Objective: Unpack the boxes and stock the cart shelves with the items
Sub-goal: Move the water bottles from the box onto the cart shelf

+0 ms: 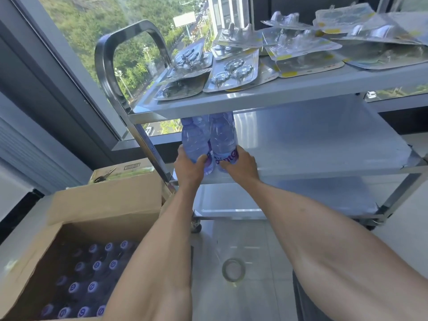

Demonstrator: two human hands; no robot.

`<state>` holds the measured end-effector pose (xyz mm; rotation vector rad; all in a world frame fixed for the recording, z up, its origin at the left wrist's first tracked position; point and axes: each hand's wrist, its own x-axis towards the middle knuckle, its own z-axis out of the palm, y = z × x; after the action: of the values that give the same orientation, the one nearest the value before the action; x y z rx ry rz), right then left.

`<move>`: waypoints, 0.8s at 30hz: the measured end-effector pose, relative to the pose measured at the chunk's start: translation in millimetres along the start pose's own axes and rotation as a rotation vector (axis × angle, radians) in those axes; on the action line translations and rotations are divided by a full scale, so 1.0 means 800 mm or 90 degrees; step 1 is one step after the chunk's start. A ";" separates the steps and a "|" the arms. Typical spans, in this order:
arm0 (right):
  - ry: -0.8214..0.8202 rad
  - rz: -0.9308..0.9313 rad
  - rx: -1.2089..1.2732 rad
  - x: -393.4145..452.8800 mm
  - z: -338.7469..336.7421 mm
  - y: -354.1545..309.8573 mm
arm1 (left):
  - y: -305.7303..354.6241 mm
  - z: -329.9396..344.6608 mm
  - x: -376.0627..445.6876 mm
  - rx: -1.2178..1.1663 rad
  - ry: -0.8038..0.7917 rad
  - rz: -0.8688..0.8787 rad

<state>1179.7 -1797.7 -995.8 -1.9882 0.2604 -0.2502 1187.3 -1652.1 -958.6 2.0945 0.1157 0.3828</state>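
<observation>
My left hand (188, 166) grips a blue plastic water bottle (194, 141), and my right hand (240, 164) grips a second bottle (223, 139) beside it. Both bottles stand at the left end of the steel cart's middle shelf (324, 144), their caps hidden under the top shelf (278, 96). More bottle tops show behind these two. An open cardboard box (76, 269) at lower left holds several purple-capped bottles (92, 286). The bottom shelf (266, 200) is bare.
Blister-packed hardware items (234, 70) cover the top shelf. The cart's handle (108, 63) rises at left by a big window. A second closed box (129, 170) with scissors (104, 176) on it sits behind the open one. A tape roll (233, 269) lies on the floor.
</observation>
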 end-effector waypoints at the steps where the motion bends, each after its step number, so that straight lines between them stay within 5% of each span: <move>1: 0.009 0.019 0.031 0.001 0.000 0.000 | -0.002 -0.002 0.002 -0.038 -0.009 -0.007; 7: 0.182 0.237 0.363 0.028 -0.001 -0.018 | -0.023 -0.020 0.025 -0.372 -0.026 -0.226; 16: 0.054 0.264 0.399 0.054 0.033 -0.046 | 0.006 0.000 0.089 -0.486 -0.195 -0.244; 24: 0.015 0.252 0.420 0.055 0.036 -0.045 | -0.012 0.012 0.116 -0.494 -0.237 -0.218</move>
<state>1232.4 -1771.4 -972.6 -1.2522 0.5068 -0.0844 1278.8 -1632.9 -950.4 1.3105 0.0830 -0.1629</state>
